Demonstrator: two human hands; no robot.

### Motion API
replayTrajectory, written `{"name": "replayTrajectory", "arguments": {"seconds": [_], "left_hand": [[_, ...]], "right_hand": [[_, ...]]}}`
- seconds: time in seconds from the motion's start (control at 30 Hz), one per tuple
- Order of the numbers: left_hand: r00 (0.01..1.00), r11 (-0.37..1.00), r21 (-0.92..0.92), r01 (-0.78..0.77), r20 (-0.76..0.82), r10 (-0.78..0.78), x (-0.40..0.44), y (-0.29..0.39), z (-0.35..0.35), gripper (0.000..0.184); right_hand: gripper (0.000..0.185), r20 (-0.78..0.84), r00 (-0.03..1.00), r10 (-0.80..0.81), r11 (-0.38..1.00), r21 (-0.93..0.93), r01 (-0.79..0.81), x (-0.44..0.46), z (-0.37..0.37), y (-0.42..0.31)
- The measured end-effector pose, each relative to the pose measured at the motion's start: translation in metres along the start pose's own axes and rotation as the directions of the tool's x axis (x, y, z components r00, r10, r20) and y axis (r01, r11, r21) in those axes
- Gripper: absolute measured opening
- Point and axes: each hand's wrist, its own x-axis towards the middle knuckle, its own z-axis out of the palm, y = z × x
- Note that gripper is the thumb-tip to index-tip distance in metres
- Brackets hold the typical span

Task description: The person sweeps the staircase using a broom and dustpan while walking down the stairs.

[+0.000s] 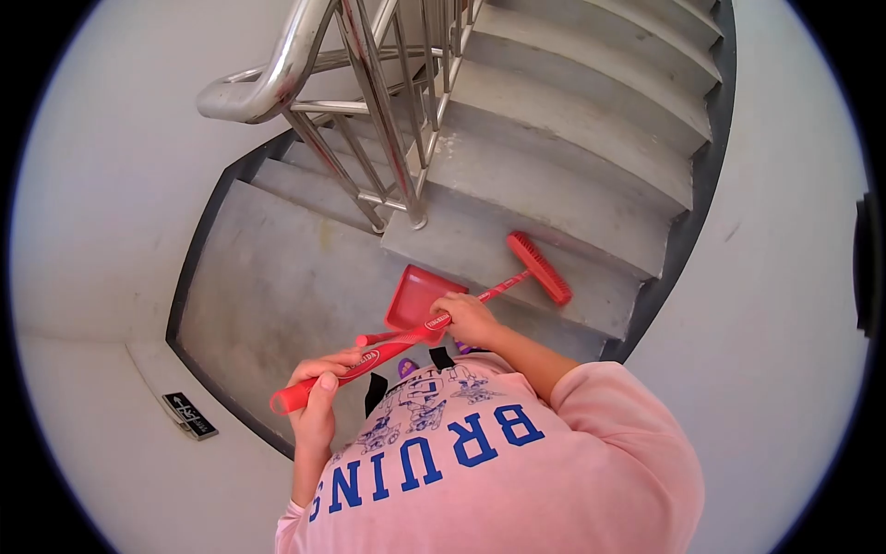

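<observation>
A red broom (374,357) slants across the view, its handle end at the lower left and its bristled head (540,269) on the lowest visible step at the right. My left hand (316,395) is closed round the handle close to its top end. Further down the handle, my right hand (469,319) is wrapped round it. A red dustpan (425,294) is on the landing in front of me, partly hidden behind the broom and my right hand. Its handle end shows beside the broom handle; I cannot tell whether a hand touches it.
Grey concrete stairs (572,120) rise ahead and to the right. A shiny metal railing (369,92) stands at the centre top, with steps beyond it. The landing (268,268) lies at the left, bordered by white walls with dark skirting. A small black sign (191,415) is on the left wall.
</observation>
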Motion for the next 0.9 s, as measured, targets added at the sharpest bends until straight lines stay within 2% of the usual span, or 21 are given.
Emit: {"name": "replayTrajectory", "arguments": {"seconds": [0.07, 0.37, 0.47, 0.53, 0.67, 0.77, 0.9], "left_hand": [[0.999, 1.000, 0.021, -0.022, -0.025, 0.022, -0.005, 0.004, -0.004, 0.015], [0.989, 0.978, 0.172, -0.114, -0.070, 0.127, -0.024, 0.029, -0.005, 0.016], [0.981, 0.933, 0.312, -0.178, -0.021, 0.194, -0.026, 0.048, -0.009, 0.019], [0.966, 0.888, 0.388, -0.246, 0.029, 0.255, -0.028, 0.058, -0.014, 0.021], [0.918, 0.821, 0.417, -0.391, 0.112, 0.381, -0.032, 0.080, -0.017, 0.026], [0.870, 0.772, 0.416, -0.481, 0.114, 0.480, -0.035, 0.094, -0.014, 0.035], [0.817, 0.739, 0.379, -0.556, 0.086, 0.571, -0.037, 0.107, -0.017, 0.039]], "right_hand": [[0.016, 0.000, 1.000, -0.031, 0.999, 0.030, 0.031, 0.009, 0.004, -0.008], [0.027, 0.012, 0.993, -0.122, 0.991, 0.065, 0.121, 0.035, 0.028, -0.024], [0.027, 0.167, 0.969, -0.184, 0.982, 0.083, 0.172, 0.041, 0.022, -0.040], [0.027, 0.204, 0.955, -0.216, 0.974, 0.120, 0.194, 0.041, 0.027, -0.051], [0.024, 0.202, 0.930, -0.307, 0.935, 0.248, 0.255, 0.032, 0.033, -0.077], [0.020, 0.254, 0.925, -0.283, 0.949, 0.214, 0.232, 0.021, 0.023, -0.103], [0.018, 0.279, 0.911, -0.302, 0.950, 0.163, 0.265, 0.016, 0.010, -0.122]]}}
